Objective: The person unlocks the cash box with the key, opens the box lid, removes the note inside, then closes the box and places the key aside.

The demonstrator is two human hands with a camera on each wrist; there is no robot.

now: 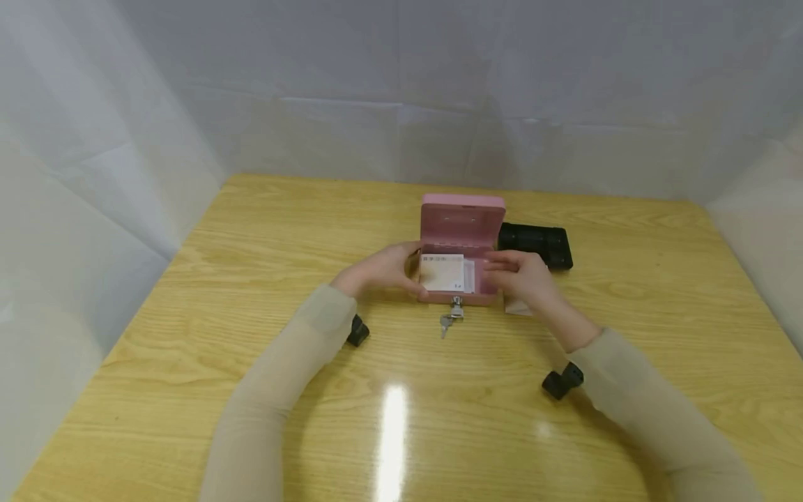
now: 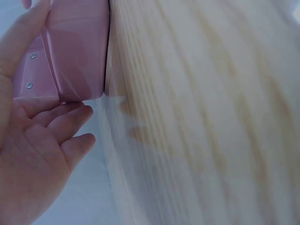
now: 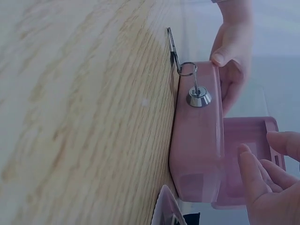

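A small pink metal box stands open in the middle of the wooden table, its lid upright at the back. A white printed card lies inside. A key sits in the front lock, and more keys hang from its ring onto the table. My left hand holds the box's left side, thumb on the front rim. My right hand hovers over the box's right half, fingers loosely straight and holding nothing.
A black case lies behind the box to the right. A small flat packet rests on the table under my right hand. White sheeting walls the table at the back and both sides. Bare wood lies in front of the box.
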